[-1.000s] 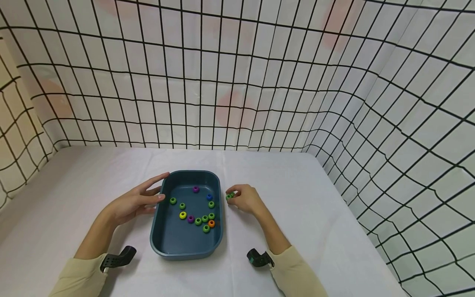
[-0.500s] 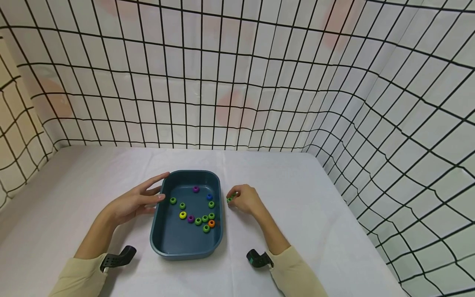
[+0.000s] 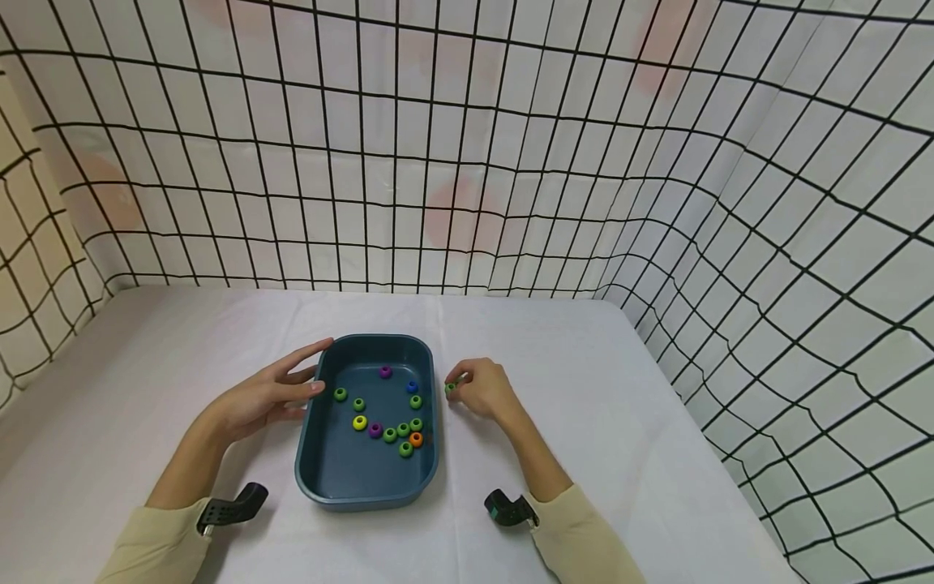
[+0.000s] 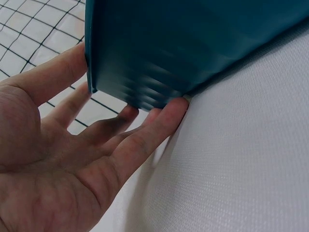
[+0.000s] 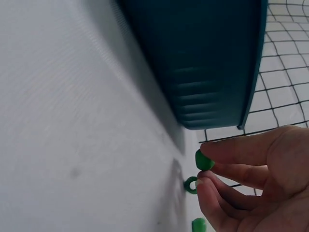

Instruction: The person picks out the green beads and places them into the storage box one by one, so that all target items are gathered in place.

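My right hand (image 3: 481,391) is just right of the dark blue tray (image 3: 365,478) in the head view. Between its thumb and a finger it pinches a green bead (image 5: 203,160). In the right wrist view, a ring-like green bead (image 5: 189,185) shows beside a fingertip, and another green bead (image 5: 198,225) is lower down. My left hand (image 3: 263,397) rests against the tray's left side, fingers spread and extended. The left wrist view has its fingertips at the tray's outer wall (image 4: 159,82) and near its base. Several green beads (image 3: 404,430) lie inside the tray.
Also in the tray are a yellow bead (image 3: 360,423), an orange bead (image 3: 416,440), a blue bead (image 3: 412,388) and purple beads (image 3: 375,431). A white cloth (image 3: 554,341) covers the table. Black netting (image 3: 394,162) rises at the back and sides.
My right hand has shifted slightly. One second ago two green beads showed at its fingertips in the head view; now one shows there. My left hand and the tray have stayed put.
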`<state>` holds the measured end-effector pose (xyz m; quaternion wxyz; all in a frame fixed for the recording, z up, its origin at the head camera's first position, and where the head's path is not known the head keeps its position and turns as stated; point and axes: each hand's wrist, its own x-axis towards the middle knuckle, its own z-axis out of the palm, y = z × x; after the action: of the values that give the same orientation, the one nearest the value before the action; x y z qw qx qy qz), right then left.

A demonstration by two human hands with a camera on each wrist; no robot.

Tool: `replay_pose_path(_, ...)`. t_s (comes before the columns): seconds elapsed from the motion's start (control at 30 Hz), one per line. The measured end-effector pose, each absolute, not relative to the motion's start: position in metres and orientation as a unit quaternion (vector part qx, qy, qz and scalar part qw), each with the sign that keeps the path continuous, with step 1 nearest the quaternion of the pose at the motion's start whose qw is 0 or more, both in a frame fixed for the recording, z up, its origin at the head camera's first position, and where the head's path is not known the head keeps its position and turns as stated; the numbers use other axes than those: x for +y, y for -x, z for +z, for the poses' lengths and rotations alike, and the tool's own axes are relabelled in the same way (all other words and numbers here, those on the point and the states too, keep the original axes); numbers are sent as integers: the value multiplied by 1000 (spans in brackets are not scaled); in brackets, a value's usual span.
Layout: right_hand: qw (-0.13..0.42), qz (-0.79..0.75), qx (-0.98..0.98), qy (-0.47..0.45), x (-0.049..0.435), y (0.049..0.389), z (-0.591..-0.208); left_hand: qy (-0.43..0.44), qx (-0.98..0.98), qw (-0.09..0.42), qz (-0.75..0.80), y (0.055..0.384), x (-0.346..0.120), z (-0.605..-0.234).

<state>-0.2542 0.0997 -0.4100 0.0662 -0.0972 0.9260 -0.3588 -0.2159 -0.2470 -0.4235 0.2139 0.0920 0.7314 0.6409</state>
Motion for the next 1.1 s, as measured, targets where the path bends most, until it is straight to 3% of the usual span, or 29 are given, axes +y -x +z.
replay_pose_path(0.53,23,-398,907,134,94,237,-378,-95,734,212,639,217,-248,-425)
replay_pose_path(1.1,71,-424,886,173,78,218,-369,-97,737,210,635,217,-248,-426)
